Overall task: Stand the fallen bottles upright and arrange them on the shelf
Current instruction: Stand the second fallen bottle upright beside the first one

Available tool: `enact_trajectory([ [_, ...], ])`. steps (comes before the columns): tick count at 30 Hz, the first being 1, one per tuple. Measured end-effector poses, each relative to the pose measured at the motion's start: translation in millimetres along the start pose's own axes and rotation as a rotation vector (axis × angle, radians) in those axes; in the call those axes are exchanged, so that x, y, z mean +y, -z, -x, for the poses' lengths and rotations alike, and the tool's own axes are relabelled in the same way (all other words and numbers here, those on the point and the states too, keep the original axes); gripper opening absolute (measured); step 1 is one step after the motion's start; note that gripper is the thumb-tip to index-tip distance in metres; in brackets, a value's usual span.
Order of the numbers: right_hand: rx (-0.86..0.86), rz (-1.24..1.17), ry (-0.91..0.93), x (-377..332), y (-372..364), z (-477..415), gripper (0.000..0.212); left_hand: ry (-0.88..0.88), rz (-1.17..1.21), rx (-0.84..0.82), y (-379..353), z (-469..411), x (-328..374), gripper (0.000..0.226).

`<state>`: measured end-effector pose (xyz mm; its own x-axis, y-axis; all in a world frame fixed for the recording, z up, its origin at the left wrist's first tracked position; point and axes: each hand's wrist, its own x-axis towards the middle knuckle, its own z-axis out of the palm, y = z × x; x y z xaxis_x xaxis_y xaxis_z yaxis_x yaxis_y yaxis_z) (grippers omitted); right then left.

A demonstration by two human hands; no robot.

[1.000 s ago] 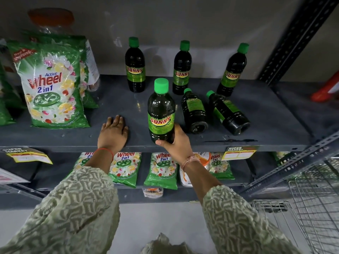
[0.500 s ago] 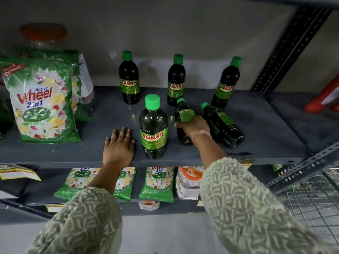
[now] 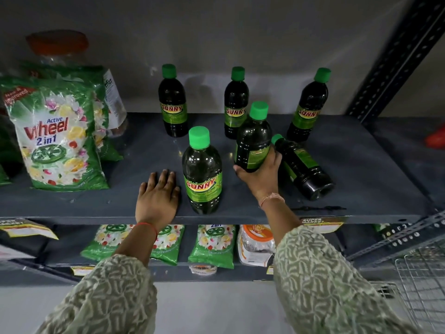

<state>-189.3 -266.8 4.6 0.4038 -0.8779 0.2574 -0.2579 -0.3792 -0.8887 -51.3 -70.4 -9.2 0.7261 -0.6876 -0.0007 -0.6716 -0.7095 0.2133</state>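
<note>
at the left of the frame a green detergent bag (image 3: 56,141) leans on the grey shelf (image 3: 361,150), with a clear jar (image 3: 57,48) with an orange lid behind it, as before. the left hand (image 3: 157,197) lies flat, palm down, on the front lip of the shelf at lower centre, fingers (image 3: 163,177) spread and holding nothing; it has stayed in the same spot through all three frames. just right of it, near but not touching, stands the front bottle (image 3: 202,174), upright with its label facing out, where it was set a second ago. along the back of the shelf three more bottles stand upright and unmoved: the back left bottle (image 3: 173,102), the back middle bottle (image 3: 236,104) and the back right bottle (image 3: 309,104).

the change is at centre right. the right hand (image 3: 261,173) half a second ago lay over a bottle on its side; now it has the lifted bottle (image 3: 254,141) gripped around its lower half, fingers curled round the far side and thumb on the near side, and that bottle is raised nearly upright, cap tilted slightly right. its base is hidden by the hand, so whether it touches the shelf cannot be told. just right of the hand the fallen bottle (image 3: 303,169) lies on its side, cap toward the back, base toward the front right, as earlier. on the lower shelf, small green packets (image 3: 212,244) hang below, and a wire basket (image 3: 421,285) shows at lower right.
</note>
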Motion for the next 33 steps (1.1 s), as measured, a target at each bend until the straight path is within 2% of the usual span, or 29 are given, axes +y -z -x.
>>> enact_trajectory([
  [3,-0.014,-0.038,-0.007,2,4,0,0.098,0.002,-0.006,-0.003,1,0,1,0.053],
  [7,-0.122,-0.196,-0.091,3,7,2,0.107,0.009,-0.009,-0.007,0,0,0,0.053],
  [10,-0.089,0.022,-0.017,-1,1,2,0.118,0.009,-0.017,-0.008,1,0,0,0.053],
  [12,-0.044,0.097,0.031,-2,-2,2,0.108,0.006,-0.014,-0.007,1,0,1,0.053],
  [16,-0.075,-0.026,-0.038,2,1,5,0.068,-0.001,-0.007,-0.001,2,1,1,0.053],
  [18,-0.109,-0.1,-0.06,7,5,4,0.06,0.0,-0.005,0.001,2,1,1,0.053],
  [19,-0.123,-0.145,-0.069,9,6,4,0.06,0.002,-0.002,0.001,2,1,2,0.053],
  [21,-0.127,-0.175,-0.06,6,4,5,0.076,0.004,0.001,0.002,1,1,2,0.052],
  [23,-0.087,-0.021,-0.03,2,-3,5,0.095,0.007,-0.002,0.005,1,1,1,0.052],
  [24,-0.064,0.053,-0.022,0,-5,5,0.096,0.006,-0.006,0.006,1,1,1,0.052],
  [26,-0.064,0.052,-0.039,-2,-3,2,0.079,0.004,-0.011,0.006,2,1,1,0.052],
  [28,-0.156,-0.084,-0.094,1,5,-2,0.06,0.005,-0.01,0.003,1,1,1,0.052],
  [29,-0.225,-0.148,-0.125,2,10,-4,0.058,0.005,-0.009,0.003,1,1,1,0.052],
  [33,-0.475,-0.189,-0.188,11,26,-10,0.075,0.006,-0.004,0.003,0,0,1,0.053],
])
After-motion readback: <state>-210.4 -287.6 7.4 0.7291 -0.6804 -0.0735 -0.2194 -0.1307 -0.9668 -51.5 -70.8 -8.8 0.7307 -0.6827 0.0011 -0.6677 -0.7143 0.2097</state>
